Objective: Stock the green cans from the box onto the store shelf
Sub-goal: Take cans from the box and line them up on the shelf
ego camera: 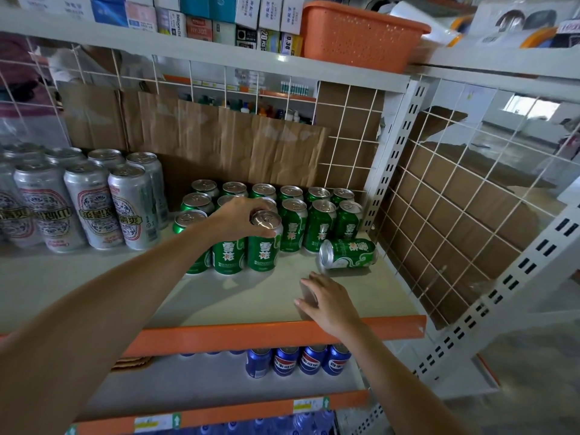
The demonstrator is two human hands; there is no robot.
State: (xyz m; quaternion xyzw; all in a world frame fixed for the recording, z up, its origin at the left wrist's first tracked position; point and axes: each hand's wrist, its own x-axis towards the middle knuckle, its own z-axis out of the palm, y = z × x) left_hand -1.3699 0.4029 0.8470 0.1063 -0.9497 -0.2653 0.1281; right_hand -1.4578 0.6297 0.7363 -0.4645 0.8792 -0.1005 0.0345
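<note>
1. My left hand (pixel 238 219) is clamped on the top of a green can (pixel 264 249), with the fingers curled round its rim. The can stands upright in the front row on the shelf board (pixel 238 296).
2. My right hand (pixel 329 301) is loose with its fingers a little apart. I see nothing in it. It sits low over the board near the front edge, at about 5 o'clock from the can I hold.
3. A tipped green can (pixel 348 254) lies on its side at about 3 o'clock from the can I hold. It is just past my right fingertips and does not touch them.
4. The standing green cans (pixel 293 224) fill neat rows from 12 to 2 o'clock, back to the brown card wall. That part looks done.
5. Tall silver cans (pixel 88 208) stand at 9 o'clock, well apart from the green ones. Blue cans (pixel 298 361) sit on the shelf below, at 6 o'clock.
6. I think the job is a good way along. I need to let go of this can and stand the tipped one up. There is bare board in front for more cans.
7. The box is not in view, so I cannot tell how many cans are left.
</note>
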